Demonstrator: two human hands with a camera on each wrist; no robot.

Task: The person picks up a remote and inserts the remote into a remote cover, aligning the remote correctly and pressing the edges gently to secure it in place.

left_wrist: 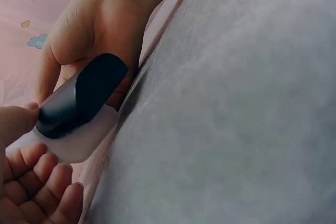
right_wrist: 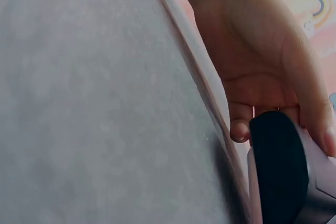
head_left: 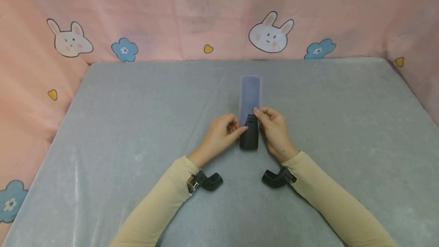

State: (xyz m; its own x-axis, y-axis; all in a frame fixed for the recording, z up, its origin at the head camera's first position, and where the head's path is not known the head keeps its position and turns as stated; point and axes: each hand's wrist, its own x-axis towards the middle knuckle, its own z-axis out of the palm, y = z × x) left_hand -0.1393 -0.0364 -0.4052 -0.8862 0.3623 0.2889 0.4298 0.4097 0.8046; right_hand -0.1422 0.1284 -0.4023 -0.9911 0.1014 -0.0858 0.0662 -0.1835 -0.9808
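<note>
A black remote-shaped object [head_left: 249, 136] with a curved back is held up between my hands, one end overlapping a long translucent bluish sleeve [head_left: 250, 93]. My left hand [head_left: 221, 132] has its thumb on the left edge of the black object, with the other fingers curled beside the sleeve. On the other side, my right hand [head_left: 274, 127] pinches the sleeve's right edge, thumb tip close to the black object's upper end. The left wrist view shows the rounded lower end of the black object [left_wrist: 84, 98] over the pale sleeve [left_wrist: 86, 142].
A grey cloth-covered table [head_left: 120, 132] spreads around my hands. Behind it hangs a pink curtain [head_left: 164, 22] with rabbits and flowers. Black curved wrist mounts [head_left: 210, 182] sit at both sleeve cuffs.
</note>
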